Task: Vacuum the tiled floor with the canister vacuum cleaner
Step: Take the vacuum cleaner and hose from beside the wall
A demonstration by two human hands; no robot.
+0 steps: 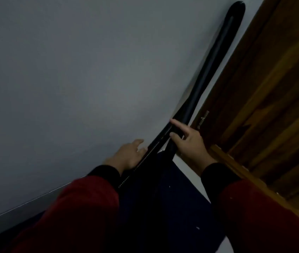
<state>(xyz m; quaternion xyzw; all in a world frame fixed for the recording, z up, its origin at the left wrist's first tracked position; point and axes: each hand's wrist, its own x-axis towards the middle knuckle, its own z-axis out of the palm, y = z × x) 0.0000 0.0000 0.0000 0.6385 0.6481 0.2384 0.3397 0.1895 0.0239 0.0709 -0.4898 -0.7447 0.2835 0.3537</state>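
The right hand [190, 143] grips the black vacuum wand [216, 64] near its lower end, thumb and lower fingers curled round the tube while the index finger lies straight along it, pointing up the tube. The left hand [128, 155] rests against the ribbed black hose [150, 150], which runs just beside the wand and down toward the person's body; its fingers are spread and fairly straight, touching the hose rather than wrapping it, though the dim, blurred picture makes the exact contact hard to judge. Both arms wear dark red sleeves [83, 203] with black cuffs. The wand stretches away from the hands toward the upper right, ending in a rounded black tip [239, 6] close to a brown wooden door [272, 88]. A small metal latch [203, 117] sits on the door's edge, near the right hand. A pale grey surface [72, 79] fills the left of the view. Dark navy cloth [163, 198] lies between the two arms.
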